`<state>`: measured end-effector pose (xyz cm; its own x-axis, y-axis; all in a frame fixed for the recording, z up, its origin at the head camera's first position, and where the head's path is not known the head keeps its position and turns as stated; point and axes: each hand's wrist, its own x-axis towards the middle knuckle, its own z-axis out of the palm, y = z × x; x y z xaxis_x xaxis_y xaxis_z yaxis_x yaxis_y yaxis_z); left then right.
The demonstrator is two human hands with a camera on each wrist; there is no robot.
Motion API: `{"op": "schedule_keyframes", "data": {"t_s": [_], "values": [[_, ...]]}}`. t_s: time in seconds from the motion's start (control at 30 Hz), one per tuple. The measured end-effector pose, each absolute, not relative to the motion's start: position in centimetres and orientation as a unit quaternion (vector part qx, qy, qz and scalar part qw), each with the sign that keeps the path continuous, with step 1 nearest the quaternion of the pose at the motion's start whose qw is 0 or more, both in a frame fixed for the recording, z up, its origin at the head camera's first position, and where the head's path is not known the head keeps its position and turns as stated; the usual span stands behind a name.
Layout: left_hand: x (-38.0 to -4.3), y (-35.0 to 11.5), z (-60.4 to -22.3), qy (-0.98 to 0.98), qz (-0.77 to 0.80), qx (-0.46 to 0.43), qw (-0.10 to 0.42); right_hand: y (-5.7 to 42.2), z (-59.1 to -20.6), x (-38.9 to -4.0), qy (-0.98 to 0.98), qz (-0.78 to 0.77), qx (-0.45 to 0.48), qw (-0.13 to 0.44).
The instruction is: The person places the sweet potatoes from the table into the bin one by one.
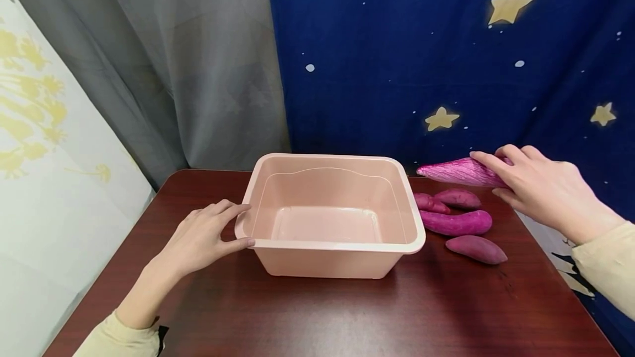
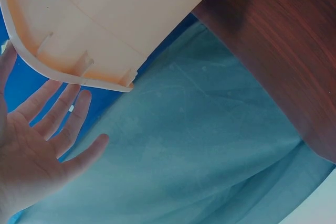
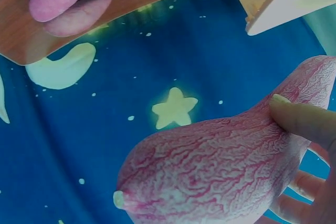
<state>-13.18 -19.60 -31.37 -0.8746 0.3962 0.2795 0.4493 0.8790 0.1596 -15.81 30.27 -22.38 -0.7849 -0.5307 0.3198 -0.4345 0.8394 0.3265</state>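
A pink plastic basin (image 1: 329, 258) stands upright on the table, with nothing lying in it. At its left near corner my left hand (image 1: 200, 238) touches the rim with thumb and fingertips; in the left wrist view its fingers look nearly straight under the rim. My right hand (image 1: 548, 191) grips a wrinkled pink-and-white sweet potato (image 1: 463, 172) in the air right of the basin. One end of this sweet potato is bulbous with a pale stub (image 3: 119, 200), the other narrow. Beneath it lie a curved magenta sweet potato (image 1: 458, 223) and several duller ones (image 1: 476, 249).
The dark red wooden table (image 1: 317, 318) carries everything. Behind it hang a grey curtain (image 1: 223, 70) and a blue starry cloth (image 1: 367, 70). A white panel with yellow flowers (image 1: 54, 197) borders the left side. The basin partly hides the leftmost sweet potatoes.
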Motion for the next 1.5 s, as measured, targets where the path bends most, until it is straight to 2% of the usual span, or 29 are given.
{"op": "schedule_keyframes", "data": {"t_s": [0.9,1.5], "values": [[-13.0,-19.6,-31.5,-0.961,-0.109,-0.22,0.125,24.7,-22.2,-17.8,-0.92,-0.088,0.313,0.221],[-12.9,-19.7,-31.7,-0.961,-0.122,-0.217,0.125,20.0,-23.0,-18.6,-0.917,-0.071,0.34,0.198]]}}
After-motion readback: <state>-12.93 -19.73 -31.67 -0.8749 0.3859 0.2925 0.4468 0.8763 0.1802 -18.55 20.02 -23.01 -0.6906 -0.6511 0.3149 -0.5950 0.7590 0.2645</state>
